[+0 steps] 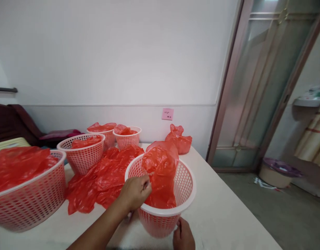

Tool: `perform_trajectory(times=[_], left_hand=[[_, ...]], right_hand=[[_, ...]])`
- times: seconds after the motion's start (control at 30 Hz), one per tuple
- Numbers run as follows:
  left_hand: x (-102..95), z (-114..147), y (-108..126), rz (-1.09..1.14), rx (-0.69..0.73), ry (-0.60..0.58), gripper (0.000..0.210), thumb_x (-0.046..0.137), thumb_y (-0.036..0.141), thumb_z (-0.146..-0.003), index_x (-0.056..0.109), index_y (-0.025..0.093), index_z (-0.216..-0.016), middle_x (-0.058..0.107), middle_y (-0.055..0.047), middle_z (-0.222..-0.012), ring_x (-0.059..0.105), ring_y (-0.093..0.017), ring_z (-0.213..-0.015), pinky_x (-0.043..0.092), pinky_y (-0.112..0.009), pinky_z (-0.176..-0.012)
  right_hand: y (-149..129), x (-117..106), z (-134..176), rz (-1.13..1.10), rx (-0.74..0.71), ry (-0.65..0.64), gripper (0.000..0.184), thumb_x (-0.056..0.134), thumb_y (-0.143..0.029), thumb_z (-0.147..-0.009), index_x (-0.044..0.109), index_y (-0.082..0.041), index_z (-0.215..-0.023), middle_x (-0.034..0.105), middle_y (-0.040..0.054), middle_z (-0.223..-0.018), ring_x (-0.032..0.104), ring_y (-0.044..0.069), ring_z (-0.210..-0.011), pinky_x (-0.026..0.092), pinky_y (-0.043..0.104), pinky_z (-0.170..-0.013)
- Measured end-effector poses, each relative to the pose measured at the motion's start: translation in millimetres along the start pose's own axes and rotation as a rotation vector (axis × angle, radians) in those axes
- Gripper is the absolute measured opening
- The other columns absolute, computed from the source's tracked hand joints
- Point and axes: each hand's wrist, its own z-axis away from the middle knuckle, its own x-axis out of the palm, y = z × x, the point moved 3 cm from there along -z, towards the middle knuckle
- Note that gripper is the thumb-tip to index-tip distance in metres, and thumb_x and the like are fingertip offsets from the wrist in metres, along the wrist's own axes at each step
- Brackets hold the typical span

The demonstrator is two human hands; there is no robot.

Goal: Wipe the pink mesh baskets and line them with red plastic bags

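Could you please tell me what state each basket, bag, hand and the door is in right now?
Left hand: pinching the red bag in the near basket.
Right hand: against the near basket's lower side.
Near basket: tilted, red bag partly inside.
Four other baskets: upright, each with a red bag inside.
Loose red bags: spread flat on the table.
Knotted bag: bunched by the wall.
Sliding door: open at right.

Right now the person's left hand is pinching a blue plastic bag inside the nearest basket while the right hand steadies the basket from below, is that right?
Not quite: the bag is red, not blue, as the head view shows. The rest holds: the left hand pinches it inside the nearest basket, and the right hand steadies the basket from below.
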Motion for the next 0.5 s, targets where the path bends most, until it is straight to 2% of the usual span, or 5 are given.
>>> perform_trajectory(times=[0.1, 0.23, 0.4, 0.5], left_hand=[[-1.0, 0.7, 1.1, 0.009, -0.013, 0.0, 0.015, 0.045, 0.027, -0.081, 0.048, 0.022, -0.068, 0.048, 0.005, -0.059, 0.047, -0.012, -0.058, 0.024, -0.028, -0.057], [-2.2, 1.7, 2.5, 0.007, -0.035, -0.003, 0.013, 0.045, 0.027, -0.08, 0.05, 0.023, -0.07, 0.054, 0.004, -0.062, 0.05, -0.013, -0.059, 0.026, -0.027, -0.058], [-2.2, 0.8, 4.5, -0.022, -0.046, -0.031, 0.013, 0.045, 0.028, -0.081, 0.052, 0.023, -0.072, 0.062, 0.002, -0.067, 0.057, -0.015, -0.064, 0.03, -0.028, -0.06], [-2.2, -1.0, 5.2, -0.041, -0.053, -0.034, 0.013, 0.045, 0.029, -0.083, 0.057, 0.024, -0.084, 0.067, 0.001, -0.075, 0.061, -0.017, -0.07, 0.034, -0.029, -0.063]], right_hand=[[4.2, 3.4, -0.8, 0.002, -0.033, -0.014, 0.034, 0.041, -0.022, -0.081, 0.059, -0.013, -0.108, 0.069, 0.0153, -0.104, 0.066, 0.026, -0.097, 0.05, 0.037, -0.088], [6.5, 5.0, -0.5, 0.027, -0.072, 0.04, 0.033, 0.039, -0.021, -0.082, 0.059, -0.016, -0.107, 0.069, 0.0124, -0.098, 0.066, 0.026, -0.093, 0.05, 0.037, -0.085], [3.2, 1.5, 0.2, 0.054, -0.095, -0.023, 0.031, 0.041, -0.023, -0.083, 0.059, -0.016, -0.108, 0.07, 0.0131, -0.101, 0.066, 0.026, -0.094, 0.051, 0.038, -0.085], [-3.2, -4.3, -0.1, 0.019, -0.077, -0.007, 0.033, 0.042, -0.023, -0.082, 0.061, -0.015, -0.107, 0.071, 0.0133, -0.101, 0.067, 0.025, -0.094, 0.052, 0.038, -0.085]])
